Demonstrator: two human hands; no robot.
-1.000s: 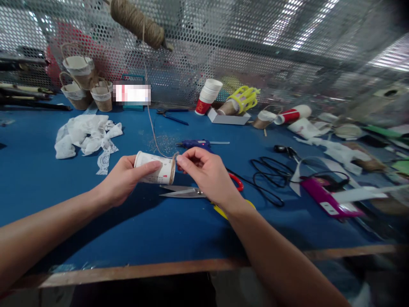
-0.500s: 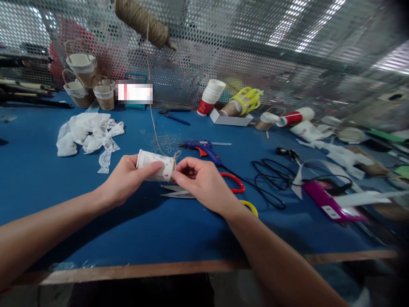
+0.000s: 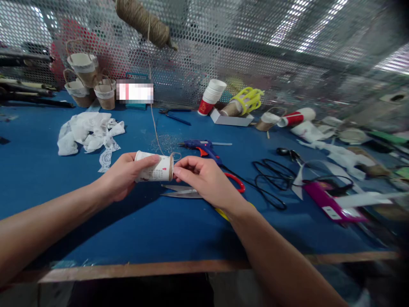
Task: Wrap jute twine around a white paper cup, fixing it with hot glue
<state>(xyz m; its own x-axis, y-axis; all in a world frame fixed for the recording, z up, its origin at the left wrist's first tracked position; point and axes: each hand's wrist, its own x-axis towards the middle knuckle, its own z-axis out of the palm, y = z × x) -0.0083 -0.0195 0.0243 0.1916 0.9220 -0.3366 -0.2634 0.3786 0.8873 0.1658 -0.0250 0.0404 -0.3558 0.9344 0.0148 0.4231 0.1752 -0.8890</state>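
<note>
A perforated metal screen (image 3: 223, 55) stands across the back, and before me spreads a blue table (image 3: 143, 238) with a wooden front edge. High on the screen hangs a fat spool (image 3: 142, 22) of brown cord. Beyond my left hand lies a crumpled heap of white lace (image 3: 84, 128), with three small handled baskets (image 3: 84, 76) behind it. Off to my right, a purple power strip (image 3: 330, 200) sits near a tangled black cable (image 3: 268, 183). A pair of scissors (image 3: 182, 192) lies partly under my right hand (image 3: 204, 177), blades slightly apart and pointing left. Just past that hand rests a blue glue gun (image 3: 200, 145).

My left hand (image 3: 121, 175) grasps a printed white paper cup (image 3: 156, 170) around its side, thumb along the top; the cup is held sideways above the table. My right fingers are bent together at the cup's right end; I cannot tell whether they pinch anything. Smallest of all, twine (image 3: 171, 168) circles that end, a loose loop standing up beside it, and a thin strand rises towards the spool.
</note>
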